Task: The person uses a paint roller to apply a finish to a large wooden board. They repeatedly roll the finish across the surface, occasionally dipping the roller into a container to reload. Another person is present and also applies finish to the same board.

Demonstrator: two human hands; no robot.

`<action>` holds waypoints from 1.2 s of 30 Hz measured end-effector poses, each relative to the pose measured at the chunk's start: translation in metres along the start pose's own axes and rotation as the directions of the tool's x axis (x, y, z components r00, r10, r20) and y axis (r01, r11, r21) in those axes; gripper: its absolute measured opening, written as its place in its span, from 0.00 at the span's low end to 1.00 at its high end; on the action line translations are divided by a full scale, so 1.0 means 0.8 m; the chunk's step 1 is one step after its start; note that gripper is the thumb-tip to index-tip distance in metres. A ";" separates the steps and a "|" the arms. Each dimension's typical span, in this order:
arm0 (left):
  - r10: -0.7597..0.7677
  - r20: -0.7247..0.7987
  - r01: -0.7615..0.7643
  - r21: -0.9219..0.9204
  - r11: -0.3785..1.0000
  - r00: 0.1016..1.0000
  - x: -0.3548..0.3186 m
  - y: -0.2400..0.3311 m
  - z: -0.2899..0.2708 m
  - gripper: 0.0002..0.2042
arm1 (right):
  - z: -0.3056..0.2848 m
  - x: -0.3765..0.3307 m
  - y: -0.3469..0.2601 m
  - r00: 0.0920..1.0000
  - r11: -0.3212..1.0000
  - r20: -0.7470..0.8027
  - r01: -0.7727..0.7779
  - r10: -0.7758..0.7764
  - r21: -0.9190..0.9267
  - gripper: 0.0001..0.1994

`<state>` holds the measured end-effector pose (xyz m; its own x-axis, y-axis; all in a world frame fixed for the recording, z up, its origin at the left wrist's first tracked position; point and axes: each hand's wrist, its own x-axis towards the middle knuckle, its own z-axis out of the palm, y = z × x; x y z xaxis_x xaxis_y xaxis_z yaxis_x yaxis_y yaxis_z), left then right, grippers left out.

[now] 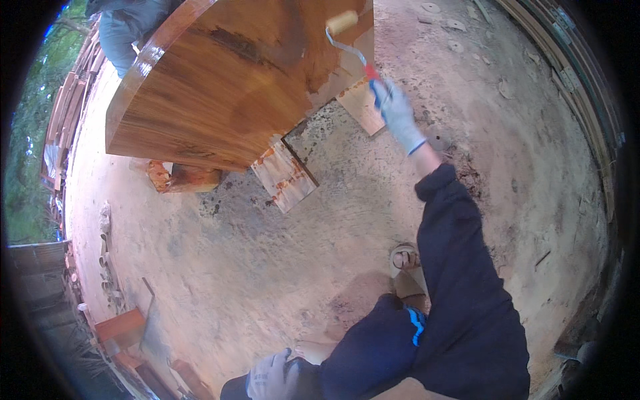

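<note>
We reach out with our gloved right hand, fingers clenched around the red handle of a small paint roller, its pale sleeve resting on the top of a large rounded wooden slab. Most of that top already shines dark and glossy; we judge the pale, dull strip at the near right edge, just beneath the roller, to be what is left to coat. The slab sits raised on stained wooden blocks above a spattered concrete floor. Our gloved left hand hangs low by our hip, loosely curled, holding nothing. Another person's trouser leg shows beyond the slab.
</note>
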<state>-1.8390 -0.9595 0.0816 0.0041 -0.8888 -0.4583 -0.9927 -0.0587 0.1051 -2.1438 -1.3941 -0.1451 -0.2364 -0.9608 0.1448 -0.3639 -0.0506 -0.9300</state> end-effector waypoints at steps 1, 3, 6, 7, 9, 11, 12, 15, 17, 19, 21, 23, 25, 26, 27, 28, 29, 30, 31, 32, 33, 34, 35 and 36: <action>0.021 -0.027 -0.022 0.000 1.000 0.999 0.000 -0.001 0.001 0.16 | -0.022 0.023 -0.016 0.996 0.995 -0.028 0.078 -0.080 -0.069 0.23; 0.058 -0.082 -0.058 0.001 0.998 0.995 0.001 -0.001 0.002 0.16 | -0.056 0.062 -0.039 0.972 0.965 -0.063 0.213 -0.224 -0.155 0.22; -0.021 -0.056 0.019 -0.040 0.999 0.998 0.004 0.001 0.002 0.16 | -0.071 0.081 -0.026 0.963 0.964 -0.140 0.207 -0.231 -0.169 0.22; -0.047 -0.040 0.046 -0.039 0.998 0.998 0.005 0.004 0.001 0.16 | -0.068 0.075 -0.011 0.988 0.984 -0.103 0.096 -0.112 -0.147 0.22; -0.099 -0.009 0.099 -0.031 0.995 0.995 0.006 0.009 -0.001 0.15 | -0.057 0.050 0.027 0.993 0.979 -0.067 0.082 -0.096 -0.185 0.23; -0.085 -0.020 0.084 -0.042 0.996 0.996 0.009 0.012 -0.003 0.15 | -0.051 0.031 0.052 0.997 0.975 -0.026 0.061 -0.068 -0.213 0.23; -0.077 -0.019 0.076 -0.042 0.996 0.997 0.009 0.012 -0.003 0.15 | -0.051 0.029 0.057 1.000 0.983 0.002 0.018 -0.018 -0.181 0.23; -0.049 -0.033 0.048 -0.020 0.999 0.998 0.012 0.009 -0.003 0.14 | -0.066 0.061 0.035 0.997 0.996 -0.041 -0.067 0.065 -0.061 0.23; 0.130 -0.078 -0.120 0.124 0.985 0.988 0.013 0.004 -0.001 0.14 | -0.083 0.109 0.001 0.996 0.985 -0.015 0.089 -0.088 0.148 0.22; 0.174 -0.077 -0.159 0.171 0.972 0.982 0.012 0.002 0.001 0.14 | -0.094 0.140 -0.011 0.987 0.951 -0.042 0.163 -0.158 0.264 0.22; 0.074 -0.043 -0.068 0.119 0.991 0.996 0.011 0.003 0.004 0.14 | -0.090 0.140 0.002 0.981 0.929 -0.015 0.186 -0.192 0.319 0.22; 0.074 -0.062 -0.067 0.098 0.993 0.995 0.011 0.005 0.006 0.15 | -0.072 0.112 0.036 0.993 0.953 0.064 0.077 -0.100 0.294 0.22; 0.091 -0.074 -0.084 0.094 0.992 0.993 0.013 0.006 0.006 0.15 | -0.046 0.051 0.081 0.967 0.974 0.220 -0.167 0.132 0.154 0.23; 0.109 -0.074 -0.101 0.105 0.989 0.991 0.015 0.006 0.006 0.15 | -0.037 0.027 0.096 0.920 0.954 0.275 -0.298 0.280 0.024 0.24; 0.126 -0.066 -0.118 0.120 0.986 0.990 0.015 0.006 0.005 0.15 | -0.034 0.010 0.106 0.932 0.975 0.293 -0.224 0.216 -0.007 0.25; 0.123 -0.060 -0.114 0.135 0.984 0.991 0.016 0.006 0.004 0.15 | -0.031 -0.004 0.111 0.930 0.973 0.289 -0.210 0.230 -0.098 0.25; 0.117 -0.051 -0.108 0.151 0.983 0.992 0.016 0.006 0.003 0.15 | -0.031 -0.010 0.110 0.921 0.937 0.247 -0.241 0.303 -0.252 0.26; 0.109 -0.049 -0.100 0.162 0.982 0.993 0.016 0.005 0.003 0.15 | -0.035 -0.008 0.105 0.940 0.971 0.241 -0.234 0.240 -0.054 0.27; 0.029 -0.001 -0.029 0.107 0.994 1.000 0.015 0.005 0.003 0.15 | -0.040 -0.001 0.096 0.954 0.964 0.188 -0.253 0.235 0.078 0.28; -0.045 0.046 0.043 0.052 0.998 0.998 0.014 0.005 0.004 0.16 | -0.044 0.009 0.085 0.980 0.955 0.124 -0.180 0.154 0.237 0.29; -0.115 0.096 0.116 -0.002 0.993 0.989 0.014 0.005 0.005 0.16 | -0.047 0.020 0.075 0.971 0.949 0.093 -0.236 0.221 0.210 0.28; -0.097 0.086 0.099 -0.024 0.995 0.992 0.015 0.005 0.007 0.16 | -0.046 0.027 0.067 0.976 0.952 0.057 -0.219 0.211 0.214 0.28; -0.079 0.077 0.083 -0.048 0.995 0.994 0.016 0.005 0.010 0.16 | -0.040 0.028 0.059 0.993 0.964 0.000 -0.118 0.122 0.239 0.27; -0.060 0.067 0.065 -0.075 0.995 0.996 0.017 0.005 0.013 0.17 | -0.028 0.021 0.054 0.978 0.952 0.071 -0.207 0.196 0.227 0.27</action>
<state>-1.8443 -0.9675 0.0667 0.0560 -0.8510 -0.5222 -0.9786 -0.1505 0.1404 -2.1837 -1.4066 -0.1750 -0.2390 -0.9689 -0.0643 -0.0932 0.0888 -0.9917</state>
